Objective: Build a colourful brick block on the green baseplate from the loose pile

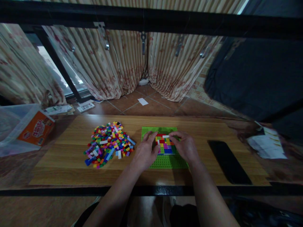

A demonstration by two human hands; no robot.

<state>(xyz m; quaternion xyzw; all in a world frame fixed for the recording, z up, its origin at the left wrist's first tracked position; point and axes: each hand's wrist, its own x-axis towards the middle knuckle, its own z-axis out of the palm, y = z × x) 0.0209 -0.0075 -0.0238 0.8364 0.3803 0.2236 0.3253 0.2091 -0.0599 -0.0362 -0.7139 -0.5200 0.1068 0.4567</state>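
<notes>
A green studded baseplate (161, 163) lies on the wooden table, with a patch of many-coloured toy bricks (163, 145) set close together on it. My right hand (186, 146) is over the right side of the plate, thumb and forefinger pinched at the end of a white brick (165, 136). This brick is at the far edge of the patch; whether it is pressed down I cannot tell. My left hand (146, 152) rests at the plate's left side, thumb and fingers apart beside the patch, partly covering the plate.
To the left is a loose heap of mixed bricks (110, 145). A black flat slab (228, 162) lies on the right of the table (68, 167). Beyond the left edge stands a clear plastic tub (16, 126) with an orange label; papers (267, 145) lie at right.
</notes>
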